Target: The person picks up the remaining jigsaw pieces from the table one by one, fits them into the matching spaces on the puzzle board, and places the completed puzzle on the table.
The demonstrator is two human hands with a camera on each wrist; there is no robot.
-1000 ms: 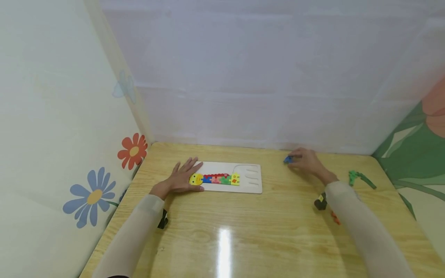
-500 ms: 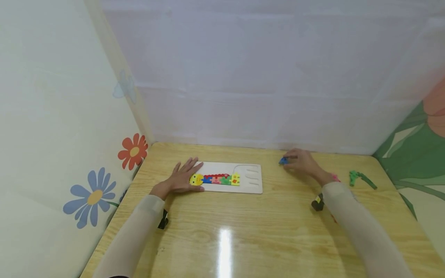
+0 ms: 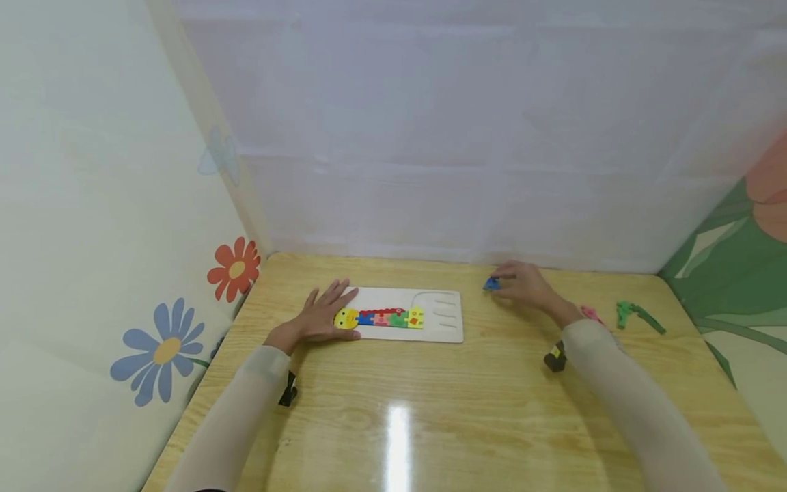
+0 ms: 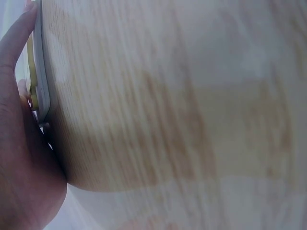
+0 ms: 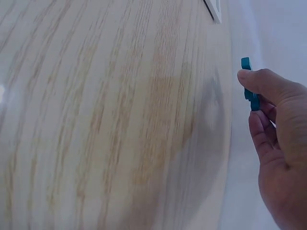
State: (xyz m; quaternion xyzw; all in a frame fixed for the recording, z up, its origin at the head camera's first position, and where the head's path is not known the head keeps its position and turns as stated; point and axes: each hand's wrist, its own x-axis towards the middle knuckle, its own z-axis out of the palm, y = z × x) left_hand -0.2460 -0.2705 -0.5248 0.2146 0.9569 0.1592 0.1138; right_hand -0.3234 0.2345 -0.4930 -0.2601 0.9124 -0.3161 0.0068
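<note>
A white puzzle board [image 3: 443, 335] lies on the table, with a row of coloured giraffe pieces [image 3: 381, 318] set in it, the yellow face at the left end. Curved grooves show bare at its right end. My left hand [image 3: 321, 320] rests spread over the board's left end, thumb along the near edge. To the right of the board, my right hand [image 3: 522, 285] pinches a blue puzzle piece [image 3: 490, 283] between thumb and fingers. In the right wrist view that puzzle piece [image 5: 249, 86] looks teal and is held above the table.
Green puzzle pieces [image 3: 639, 316] and a pink piece [image 3: 591, 313] lie at the right of the table, near my right forearm. A white wall covering [image 3: 393, 171] stands behind the table's back edge. Flower-printed panels [image 3: 166, 348] flank both sides.
My right hand has moved left toward the board with the blue piece. The pink piece has come into view from behind the right arm. My left hand has stayed in place.
</note>
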